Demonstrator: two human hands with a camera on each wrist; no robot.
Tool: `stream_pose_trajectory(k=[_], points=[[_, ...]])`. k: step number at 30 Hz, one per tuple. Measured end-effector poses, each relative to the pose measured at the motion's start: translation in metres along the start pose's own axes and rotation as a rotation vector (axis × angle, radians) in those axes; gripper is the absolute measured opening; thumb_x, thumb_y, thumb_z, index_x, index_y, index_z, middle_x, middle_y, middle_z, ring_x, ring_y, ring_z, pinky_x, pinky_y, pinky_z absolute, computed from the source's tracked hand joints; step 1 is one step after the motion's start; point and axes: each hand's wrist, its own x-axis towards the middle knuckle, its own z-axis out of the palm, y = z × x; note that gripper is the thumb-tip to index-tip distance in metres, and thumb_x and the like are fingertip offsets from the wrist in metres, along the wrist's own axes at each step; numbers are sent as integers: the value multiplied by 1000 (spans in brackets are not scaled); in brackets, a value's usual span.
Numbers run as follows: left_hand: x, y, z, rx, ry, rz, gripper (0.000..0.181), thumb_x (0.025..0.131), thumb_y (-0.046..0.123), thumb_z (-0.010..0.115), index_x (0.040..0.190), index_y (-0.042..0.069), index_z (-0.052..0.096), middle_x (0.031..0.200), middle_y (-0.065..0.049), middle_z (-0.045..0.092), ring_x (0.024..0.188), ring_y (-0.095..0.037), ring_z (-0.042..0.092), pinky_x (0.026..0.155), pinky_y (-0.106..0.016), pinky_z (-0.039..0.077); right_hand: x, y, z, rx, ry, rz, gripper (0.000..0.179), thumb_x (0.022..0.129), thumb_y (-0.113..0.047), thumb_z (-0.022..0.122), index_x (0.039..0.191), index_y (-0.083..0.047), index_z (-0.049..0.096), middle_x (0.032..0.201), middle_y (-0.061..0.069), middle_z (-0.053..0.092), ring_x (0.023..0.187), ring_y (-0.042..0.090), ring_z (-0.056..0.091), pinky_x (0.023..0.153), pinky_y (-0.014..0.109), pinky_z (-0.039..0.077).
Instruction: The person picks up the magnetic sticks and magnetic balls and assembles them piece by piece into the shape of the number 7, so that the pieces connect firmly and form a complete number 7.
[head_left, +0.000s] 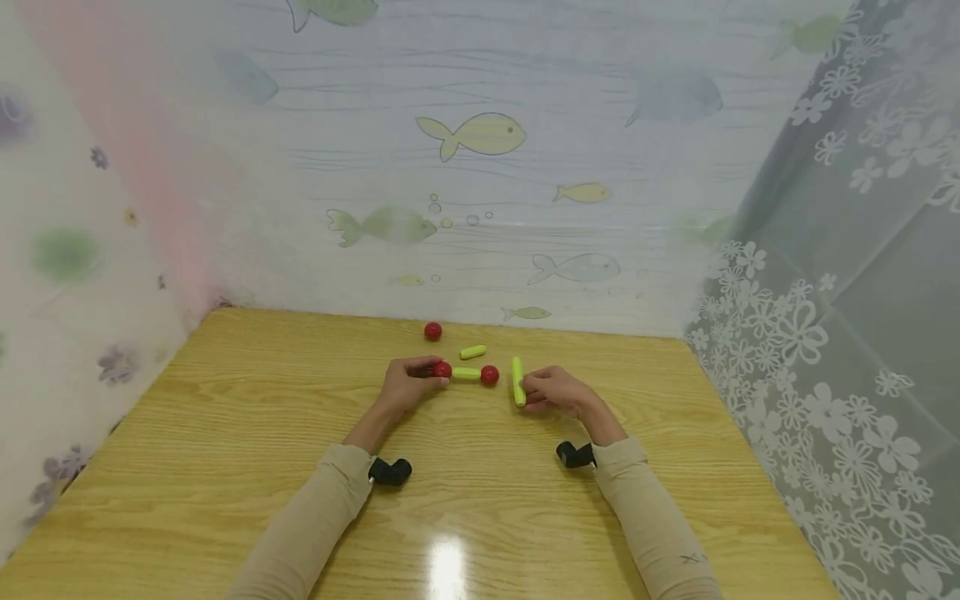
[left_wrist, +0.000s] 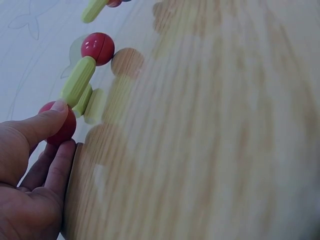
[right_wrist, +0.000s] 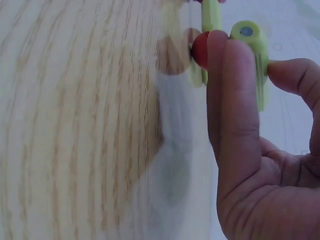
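Observation:
My left hand [head_left: 408, 385] pinches a red ball [head_left: 442, 369] [left_wrist: 62, 122] between thumb and fingers. That ball joins a short green stick [head_left: 467, 373] [left_wrist: 78, 80] with a second red ball [head_left: 490, 375] [left_wrist: 98, 48] at its other end, lying on the wooden table [head_left: 247, 433]. My right hand [head_left: 555, 392] holds another green stick [head_left: 517, 381] [right_wrist: 255, 55] between thumb and fingers, just right of the second ball [right_wrist: 200, 50].
A loose red ball [head_left: 432, 332] and a loose green stick [head_left: 472, 352] lie further back. Fish-patterned curtain [head_left: 480, 167] walls the far side, floral lace [head_left: 840, 333] the right, a translucent sheet [head_left: 82, 275] the left.

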Motion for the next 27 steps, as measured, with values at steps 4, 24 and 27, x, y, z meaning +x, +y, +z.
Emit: stream_pose_trajectory(k=[4,24,27], points=[[0,-1,0,-4,3,0,43,83,3,84,124,2,73,118,-19,73,112,-30,68,85,-24,55,1,2,0,15,-15,4,49,105,-13,47,145,15,43,117,20,65,92,14,70,78,22,59],[0,-1,1,-4,10,5,42,83,3,84,124,2,73,116,-19,74,110,-30,69,85,-24,55,-4,3,10,70,-118,-14,52,106,-10,49,150,13,34,106,11,65,85,13,70,67,19,56],[-2,-1,1,1,14,7,42,82,4,84,123,2,74,116,-18,74,109,-28,69,85,-24,55,-7,2,13,70,-127,-1,53,106,-11,49,150,14,33,109,11,65,87,12,70,68,18,55]])
